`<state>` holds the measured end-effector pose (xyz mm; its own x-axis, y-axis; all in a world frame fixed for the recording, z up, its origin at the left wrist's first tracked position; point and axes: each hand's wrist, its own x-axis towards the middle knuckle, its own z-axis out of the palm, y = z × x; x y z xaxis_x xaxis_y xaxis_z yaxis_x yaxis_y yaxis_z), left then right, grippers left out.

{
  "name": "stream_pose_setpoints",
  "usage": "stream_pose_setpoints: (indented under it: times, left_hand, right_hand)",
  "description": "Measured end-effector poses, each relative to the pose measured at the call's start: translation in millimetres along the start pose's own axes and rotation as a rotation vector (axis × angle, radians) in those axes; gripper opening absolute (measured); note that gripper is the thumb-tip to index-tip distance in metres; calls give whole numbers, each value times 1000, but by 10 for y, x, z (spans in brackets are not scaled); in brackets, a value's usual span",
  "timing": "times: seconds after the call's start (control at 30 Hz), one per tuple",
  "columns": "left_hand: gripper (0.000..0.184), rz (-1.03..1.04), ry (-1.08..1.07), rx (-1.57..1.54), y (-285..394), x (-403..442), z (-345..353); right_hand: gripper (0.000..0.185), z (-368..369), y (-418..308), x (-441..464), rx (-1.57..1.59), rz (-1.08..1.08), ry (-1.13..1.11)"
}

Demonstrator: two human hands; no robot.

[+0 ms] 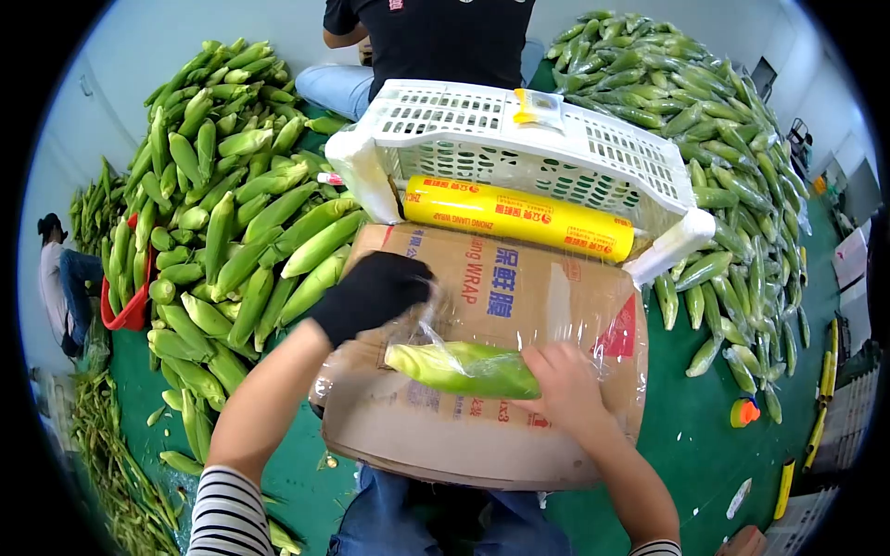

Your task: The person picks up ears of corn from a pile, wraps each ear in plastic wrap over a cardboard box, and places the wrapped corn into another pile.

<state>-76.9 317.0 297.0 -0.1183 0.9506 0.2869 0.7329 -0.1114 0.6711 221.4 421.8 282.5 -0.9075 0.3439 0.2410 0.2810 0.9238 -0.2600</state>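
A green corn ear (pixel 464 369) lies across the cardboard box (pixel 389 422), with clear film partly over it. My right hand (pixel 564 385), bare, grips the ear's right end. In a black glove, my left hand (pixel 385 292) is closed above the ear's left end, and a strand of clear film stretches from its fingers to the corn. Behind the box, a yellow roll of wrap (pixel 519 218) rests against a white plastic crate (pixel 445 130) turned on its side.
Unwrapped corn (pixel 222 204) is heaped at left beside a red basket (pixel 127 269). Film-wrapped corn (pixel 686 102) is piled at right. One person (pixel 436 46) sits beyond the crate, another (pixel 65 278) at far left. An orange tape dispenser (pixel 743 412) lies on the green floor (pixel 667 463).
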Motion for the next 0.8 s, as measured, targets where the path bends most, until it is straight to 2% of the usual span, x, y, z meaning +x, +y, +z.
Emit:
stream_pose_setpoints:
  times: [0.07, 0.1, 0.13, 0.2, 0.23, 0.27, 0.33, 0.4, 0.43, 0.47, 0.5, 0.53, 0.6, 0.63, 0.73, 0.77, 0.8]
  left_hand:
    - [15, 224, -240, 341, 191, 22, 350]
    - [18, 170, -222, 504, 497, -73, 365]
    - [18, 136, -257, 469, 653, -181, 347]
    - [36, -99, -596, 430, 1132, -494, 188]
    - [50, -22, -472, 274, 1133, -834, 338]
    - [55, 200, -317, 436, 1258, -1016, 421]
    - [58, 49, -282, 368, 1414, -1090, 472]
    - [60, 86, -226, 433, 1073, -854, 533]
    - [58, 64, -135, 439, 922, -611, 547]
    - [52, 88, 77, 376, 670, -422, 637]
    - [33, 56, 227, 279, 563, -143, 671]
    - [20, -44, 140, 350, 606, 75, 596]
    - [19, -60, -146, 297, 772, 27, 631]
    - [27, -34, -211, 362, 939, -135, 614]
    - [60, 124, -184, 303, 1139, -810, 589]
    - [63, 164, -193, 311, 1166, -842, 553]
    - [67, 198, -204, 315, 1172, -879, 538]
  right_hand:
    - [65, -43, -52, -51, -4, -2, -63]
    - [64, -75, -77, -114, -4, 6, -113]
    - [64, -114, -104, -187, -2, 17, -162]
    - [65, -232, -285, -425, 141, 68, -331]
    - [66, -272, -365, -490, 220, 90, -420]
    - [66, -293, -411, -506, 256, 103, -416]
    - [66, -313, -466, -495, 305, 120, -396]
    - [68, -302, -438, -384, 55, 41, -131]
    - [69, -287, -418, -301, -69, -1, 8]
    - [69, -237, -385, -217, -125, -49, 16]
    - [70, -155, -313, -119, -187, -94, 29]
    - [71, -70, -230, -44, -246, -130, 37]
    - [71, -29, -101, -15, -149, -49, -60]
    - [70, -46, -130, -64, -93, -34, -115]
    - [67, -111, -421, -327, 150, 15, -306]
    - [65, -118, -504, -383, 248, 30, -382]
    - [64, -114, -488, -344, 207, 18, -301]
